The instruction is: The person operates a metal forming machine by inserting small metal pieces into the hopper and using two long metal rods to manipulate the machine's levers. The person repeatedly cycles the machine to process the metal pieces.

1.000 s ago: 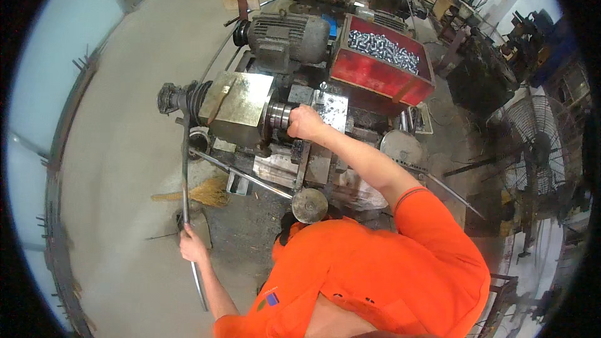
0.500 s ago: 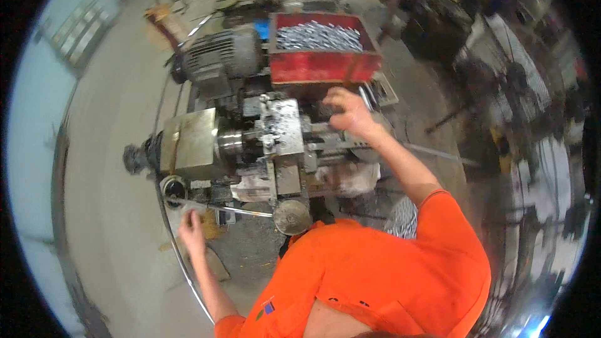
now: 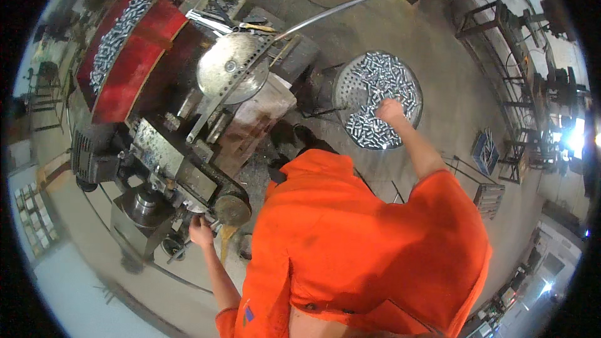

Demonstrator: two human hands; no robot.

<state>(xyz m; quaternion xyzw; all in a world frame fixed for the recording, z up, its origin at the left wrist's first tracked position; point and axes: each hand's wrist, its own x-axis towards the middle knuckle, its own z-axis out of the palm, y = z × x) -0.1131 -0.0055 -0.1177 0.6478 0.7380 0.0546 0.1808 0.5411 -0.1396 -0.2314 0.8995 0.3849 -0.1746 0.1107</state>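
Observation:
My right hand [image 3: 390, 111] reaches down to a round perforated metal tray [image 3: 346, 95] on the right. Its curled fingers touch a heap of short silvery metal cylinders [image 3: 380, 75]; what they hold, if anything, is hidden. My left hand [image 3: 201, 231] is at the front of a lathe-like machine [image 3: 166, 150], beside a thin metal rod [image 3: 180, 253] and a round handwheel-like disc [image 3: 232, 211]. Its fingers are bent together around something dark that I cannot make out.
A red box [image 3: 141, 56] of similar metal pieces stands beyond the machine. A large round plate [image 3: 216, 69] lies under a long perforated bar [image 3: 241, 74] with a curved rod. Behind it is a small bin [image 3: 220, 3] of tools. Metal racks [image 3: 501, 31] stand far right.
My view has swung right, bringing the tray into sight. My right hand has gone from above the machine to the heap of metal pieces. My left hand has come to the machine's front.

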